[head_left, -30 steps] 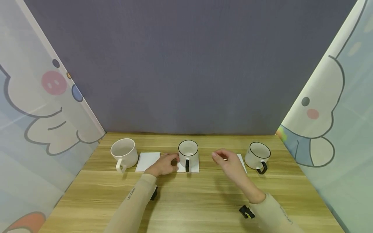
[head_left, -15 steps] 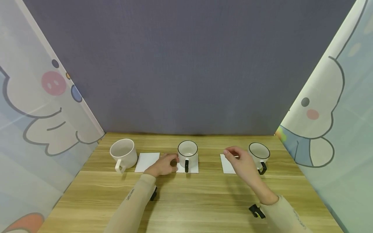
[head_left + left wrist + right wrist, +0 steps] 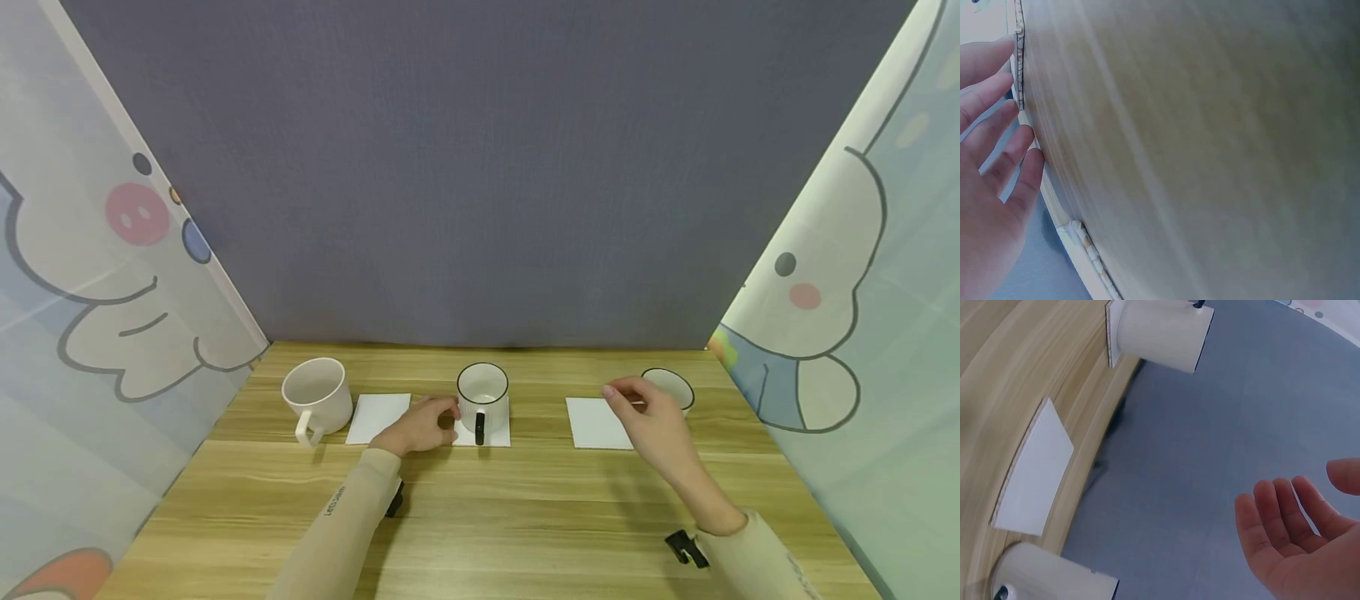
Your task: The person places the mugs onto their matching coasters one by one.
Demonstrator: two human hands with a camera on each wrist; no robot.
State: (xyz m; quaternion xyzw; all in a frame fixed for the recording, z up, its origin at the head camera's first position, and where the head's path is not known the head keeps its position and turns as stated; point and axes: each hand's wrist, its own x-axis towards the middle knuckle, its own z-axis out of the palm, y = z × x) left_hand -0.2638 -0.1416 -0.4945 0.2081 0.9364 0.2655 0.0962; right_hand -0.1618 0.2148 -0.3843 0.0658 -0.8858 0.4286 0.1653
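Note:
Three mugs stand in a row on the wooden table. The middle mug [image 3: 482,400], white with a dark rim and black handle, sits on a white square coaster [image 3: 501,433]. My left hand [image 3: 420,425] rests just left of it, fingertips close to that coaster's edge, fingers loosely bent and holding nothing. My right hand [image 3: 654,421] hovers in front of the right mug [image 3: 670,386], hiding its handle and most of its body. In the right wrist view, the right hand [image 3: 1300,534] has relaxed, spread fingers and an empty palm. A bare coaster [image 3: 600,423] lies left of it.
A plain white mug [image 3: 318,396] with a white handle stands at the left, off any coaster. Beside it lies another bare white coaster [image 3: 377,418]. A dark grey panel [image 3: 480,183] rises behind the table, and printed cartoon curtains [image 3: 817,317] flank both sides.
My right hand has moved right, from between the middle mug and the right coaster to in front of the right mug, uncovering the coaster. The left hand has stayed put.

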